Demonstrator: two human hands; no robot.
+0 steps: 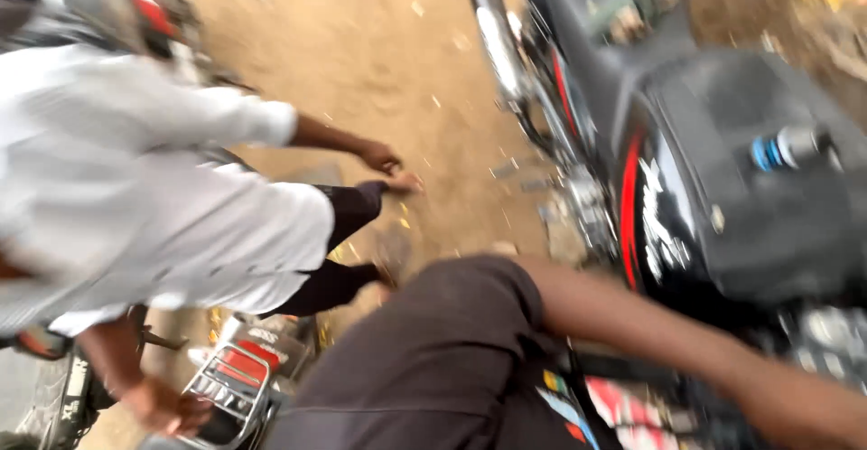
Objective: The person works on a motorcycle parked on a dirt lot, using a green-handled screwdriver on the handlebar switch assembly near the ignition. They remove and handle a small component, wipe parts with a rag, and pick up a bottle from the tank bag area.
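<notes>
A big black motorbike [722,170] w/ a red stripe filled the right side, standing on the sandy dirt ground [379,61]. It leaned close to the wearer, prob so they could get at its side. A blue-and-silver cap [784,147] sat on top of the tank.

Next biggest was another person in a long white shirt [135,188], bent low over the ground. That person's one hand [379,156] reached down near the dirt, fingers curled a bit; their other hand [167,405] rested on the red-and-chrome rack [230,382] of a 2nd bike at bottom left, maybe to steady themself.

The wearer's dark sleeve [433,360] and bare arm [668,332] ran toward the bottom right corner, alongside the black bike. Which arm it was couldn't be told. The hand at its end was cut off by the edge, so couldn't tell if it was shut or loose. No other hand of the wearer showed.

Small bits lay in the dirt by the bike; too blurry to name.
</notes>
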